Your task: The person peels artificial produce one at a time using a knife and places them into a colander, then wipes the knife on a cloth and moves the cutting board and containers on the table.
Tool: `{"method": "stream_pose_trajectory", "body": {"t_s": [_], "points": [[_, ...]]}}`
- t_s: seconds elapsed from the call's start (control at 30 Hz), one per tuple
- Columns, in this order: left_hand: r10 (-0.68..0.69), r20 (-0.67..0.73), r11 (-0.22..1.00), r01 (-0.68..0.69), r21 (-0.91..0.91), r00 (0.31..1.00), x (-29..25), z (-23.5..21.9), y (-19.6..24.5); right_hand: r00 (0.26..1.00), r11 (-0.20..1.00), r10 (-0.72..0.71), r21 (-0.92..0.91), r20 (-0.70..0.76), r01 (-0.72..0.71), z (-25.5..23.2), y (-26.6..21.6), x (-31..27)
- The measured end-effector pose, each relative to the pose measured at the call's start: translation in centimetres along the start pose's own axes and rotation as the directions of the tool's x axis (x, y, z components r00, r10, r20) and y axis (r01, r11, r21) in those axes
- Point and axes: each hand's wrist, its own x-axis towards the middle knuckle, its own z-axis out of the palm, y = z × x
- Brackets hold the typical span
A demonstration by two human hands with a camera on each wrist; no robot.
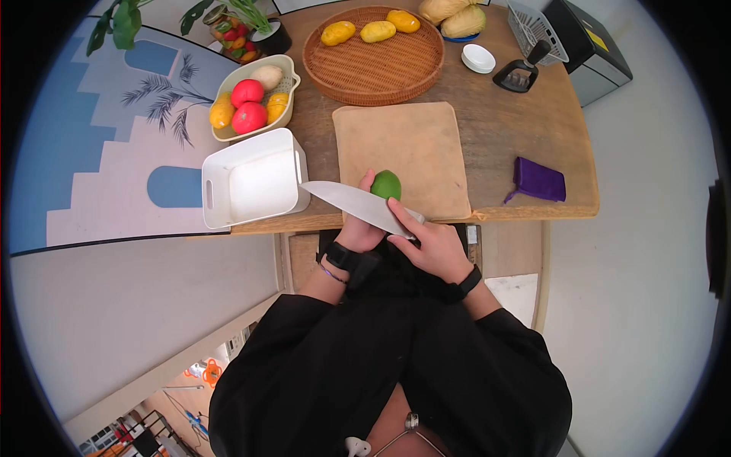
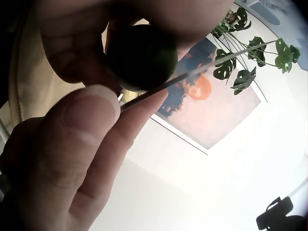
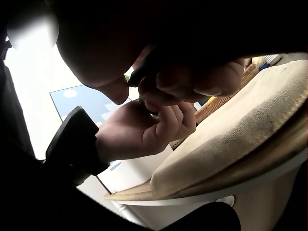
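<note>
Left hand (image 1: 360, 228) cups the lime (image 1: 386, 184); right hand (image 1: 434, 245) grips the knife (image 1: 352, 204). A slip could cut the cupping fingers (image 2: 89, 108).

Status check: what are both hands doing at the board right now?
Left hand grips the round green fruit over the tan cutting board. Right hand holds the long steel knife, blade against it. Nothing blocking.

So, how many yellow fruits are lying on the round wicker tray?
3. They lie in a row along the far edge of the wicker tray: left one, middle one, right one. None seems hidden there.
</note>
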Motion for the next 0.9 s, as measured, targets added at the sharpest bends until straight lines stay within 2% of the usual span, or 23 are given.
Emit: {"method": "stream_pose_trajectory", "body": {"t_s": [0.1, 0.17, 0.2, 0.23, 0.27, 0.33, 0.37, 0.47, 0.6, 0.67, 0.7, 0.73, 0.77, 0.8, 0.83, 0.87, 0.9], "points": [[0.018, -0.060, 0.999, -0.015, 0.050, 0.998, -0.6, 1.3, 0.0, 1.000, 1.000, 0.006, -0.027, -0.024, -0.007, 0.2, 0.1, 0.1], [0.025, -0.027, 0.997, -0.023, 0.079, 0.999, -0.7, 0.4, -0.1, 0.999, 1.000, 0.015, -0.020, -0.051, -0.016, 0.2, 0.4, 0.3], [0.031, 0.006, 0.994, -0.032, 0.109, 0.999, -0.7, 0.1, 0.0, 0.995, 0.997, 0.056, 0.058, -0.078, -0.052, 0.1, 0.7, 0.5], [-0.016, 0.098, 0.996, 0.008, 0.089, 0.995, -0.8, -0.3, 0.2, 0.990, 0.987, 0.100, 0.137, -0.101, -0.085, 0.1, 0.9, 0.6], [-0.017, 0.097, 0.996, 0.008, 0.089, 0.995, -1.0, 0.3, 0.5, 0.990, 0.987, 0.100, 0.137, -0.101, -0.086, 0.0, 1.3, 0.7], [-0.050, 0.060, 0.987, 0.040, 0.153, 0.997, -1.3, 1.3, 0.9, 0.976, 0.924, 0.210, 0.339, -0.057, -0.179, -0.1, 2.0, 0.8], [-0.047, 0.059, 0.988, 0.037, 0.152, 0.997, -1.3, 1.1, 0.9, 0.958, 0.884, 0.283, 0.378, 0.038, -0.276, -0.6, 2.0, 1.0], [-0.074, 0.115, 0.973, 0.047, 0.226, 0.991, -1.0, 0.0, 0.9, 0.972, 0.877, 0.232, 0.439, -0.032, -0.194, 0.1, 2.6, 1.0], [-0.074, 0.176, 0.995, 0.061, 0.078, 0.982, -0.1, -1.2, 0.6, 0.969, 0.875, 0.245, 0.439, -0.038, -0.204, 0.1, 1.7, 0.6], [-0.057, 0.213, 0.998, 0.053, 0.026, 0.975, -0.3, -0.5, 0.4, 0.985, 0.925, 0.147, 0.364, -0.089, -0.105, 0.4, 1.4, 0.3], [-0.001, 0.035, 0.998, -0.001, 0.063, 0.999, -1.0, 1.7, 0.3, 0.985, 0.926, 0.149, 0.363, -0.092, -0.106, 0.3, 1.0, 0.2], [0.063, -0.142, 0.993, -0.048, 0.108, 0.988, -1.4, 2.9, 0.2, 0.991, 0.952, 0.121, 0.289, -0.061, -0.098, 0.0, 0.4, 0.1], [0.063, -0.142, 0.993, -0.047, 0.109, 0.988, -1.0, 2.2, 0.1, 0.995, 0.973, 0.094, 0.213, -0.026, -0.087, -0.2, 0.1, 0.0], [0.026, -0.047, 0.995, -0.021, 0.101, 0.999, -0.5, 1.1, 0.2, 0.995, 0.973, 0.095, 0.214, -0.026, -0.087, -0.1, 0.0, -0.1], [-0.011, 0.047, 0.995, 0.006, 0.095, 0.999, 0.0, 0.0, 0.1, 0.997, 0.987, 0.077, 0.141, -0.012, -0.074, 0.0, 0.0, -0.1], [-0.010, 0.046, 0.995, 0.005, 0.095, 0.999, -0.2, 0.3, 0.2, 0.998, 0.996, 0.059, 0.067, 0.002, -0.059, 0.1, 0.0, -0.1], [-0.033, 0.033, 0.994, 0.029, 0.101, 0.999, -0.4, 0.7, 0.2, 0.998, 0.996, 0.057, 0.067, 0.001, -0.057, 0.2, -0.1, -0.1]]}}
